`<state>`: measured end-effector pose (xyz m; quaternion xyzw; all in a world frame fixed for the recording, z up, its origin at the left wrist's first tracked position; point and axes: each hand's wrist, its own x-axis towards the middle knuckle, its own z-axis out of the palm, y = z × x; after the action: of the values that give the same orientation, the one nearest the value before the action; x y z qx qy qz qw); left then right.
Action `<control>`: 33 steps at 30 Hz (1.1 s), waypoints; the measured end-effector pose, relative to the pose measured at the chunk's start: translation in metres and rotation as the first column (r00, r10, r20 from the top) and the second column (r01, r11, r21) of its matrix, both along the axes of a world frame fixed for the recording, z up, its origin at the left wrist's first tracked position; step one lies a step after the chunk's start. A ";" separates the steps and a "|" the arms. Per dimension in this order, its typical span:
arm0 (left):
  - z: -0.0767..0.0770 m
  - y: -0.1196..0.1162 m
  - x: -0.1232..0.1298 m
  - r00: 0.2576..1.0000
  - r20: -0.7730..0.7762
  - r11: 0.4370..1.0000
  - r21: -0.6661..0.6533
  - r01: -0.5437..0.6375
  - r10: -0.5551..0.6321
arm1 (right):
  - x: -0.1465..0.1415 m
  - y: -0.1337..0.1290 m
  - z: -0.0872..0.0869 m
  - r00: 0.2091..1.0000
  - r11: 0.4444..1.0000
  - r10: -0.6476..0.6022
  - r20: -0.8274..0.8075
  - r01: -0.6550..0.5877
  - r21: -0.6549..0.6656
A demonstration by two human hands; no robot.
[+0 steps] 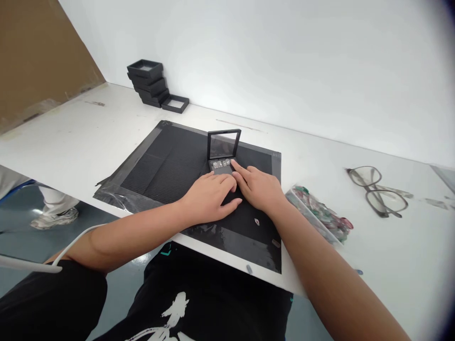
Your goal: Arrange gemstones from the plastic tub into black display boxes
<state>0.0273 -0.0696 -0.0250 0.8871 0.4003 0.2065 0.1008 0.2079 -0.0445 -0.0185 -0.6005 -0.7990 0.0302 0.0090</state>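
An open black case (223,132) with a clear window in its raised lid stands on a black ribbed mat (159,166). Along its base lies a row of small light pieces (221,164). My right hand (256,185) reaches in from the right, its index fingertip at the right end of that row. Across the front edge of the case rests my left hand (213,196), fingers bent and thumb apart; what lies under its fingertips is hidden. One small pale piece (256,221) sits on the mat below my right hand.
Black frames (147,85) are stacked at the back left, with a single one (175,103) beside them. A clear tray (313,215) of coloured pieces and eyeglasses (378,192) lie to the right. Part of another person (53,208) shows at far left.
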 end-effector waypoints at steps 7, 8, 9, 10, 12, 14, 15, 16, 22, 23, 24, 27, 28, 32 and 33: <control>0.002 -0.001 0.000 0.998 -0.054 1.000 -0.002 -0.012 0.012 | 0.004 0.000 -0.002 0.997 1.000 -0.014 -0.072 0.015 0.008; 0.003 0.000 -0.001 0.998 -0.064 1.000 0.004 -0.018 0.019 | 0.005 0.000 -0.002 0.997 1.000 -0.011 -0.082 0.012 0.008; 0.003 0.000 -0.001 0.997 -0.073 0.999 0.015 -0.029 0.030 | 0.006 -0.001 -0.002 0.996 1.000 -0.007 -0.090 0.008 0.007; 0.004 0.001 -0.001 0.996 -0.081 0.999 0.031 -0.043 0.045 | 0.006 -0.002 -0.001 0.995 1.000 -0.005 -0.099 0.006 0.008; 0.004 0.004 -0.002 0.992 -0.091 0.995 0.066 -0.081 0.087 | 0.005 -0.004 0.000 0.991 1.000 -0.019 -0.132 0.021 0.018; 0.004 0.008 -0.003 0.990 -0.077 0.988 0.106 -0.111 0.120 | 0.001 -0.008 0.002 0.979 0.997 -0.060 -0.197 0.070 0.044; 0.004 0.010 -0.004 0.992 -0.058 0.986 0.131 -0.104 0.113 | -0.002 -0.012 0.005 0.967 0.993 -0.078 -0.241 0.097 0.066; 0.005 0.012 -0.005 0.996 -0.026 0.983 0.163 -0.082 0.087 | -0.006 -0.017 0.008 0.953 0.988 -0.085 -0.289 0.117 0.097; 0.011 0.010 -0.006 0.931 0.201 0.906 0.363 0.219 -0.306 | 0.013 -0.055 0.050 0.947 0.952 -0.027 -0.320 0.123 0.281; 0.013 0.008 -0.006 0.909 0.203 0.886 0.378 0.270 -0.364 | 0.028 -0.060 0.057 0.952 0.950 -0.086 -0.295 0.168 0.265; 0.014 0.006 -0.005 0.890 0.201 0.863 0.400 0.308 -0.410 | 0.047 -0.065 0.064 0.944 0.950 -0.159 -0.289 0.226 0.217; 0.016 0.000 -0.005 0.842 0.191 0.813 0.435 0.387 -0.504 | 0.112 -0.078 0.075 0.832 0.878 -0.442 -0.335 0.477 0.027; 0.016 -0.001 -0.004 0.831 0.186 0.804 0.431 0.410 -0.524 | 0.132 -0.082 0.076 0.784 0.835 -0.528 -0.327 0.549 -0.031; 0.015 -0.008 -0.001 0.830 0.157 0.806 0.390 0.446 -0.536 | 0.179 -0.086 0.076 0.793 0.834 -0.546 -0.270 0.543 -0.094; 0.015 -0.009 -0.001 0.835 0.149 0.811 0.376 0.448 -0.530 | 0.182 -0.084 0.075 0.799 0.844 -0.533 -0.280 0.526 -0.104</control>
<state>0.0268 -0.0784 -0.0105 0.9317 0.1011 0.3450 0.0521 0.3901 -0.1283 0.0566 -0.7881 -0.5883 0.1251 0.1310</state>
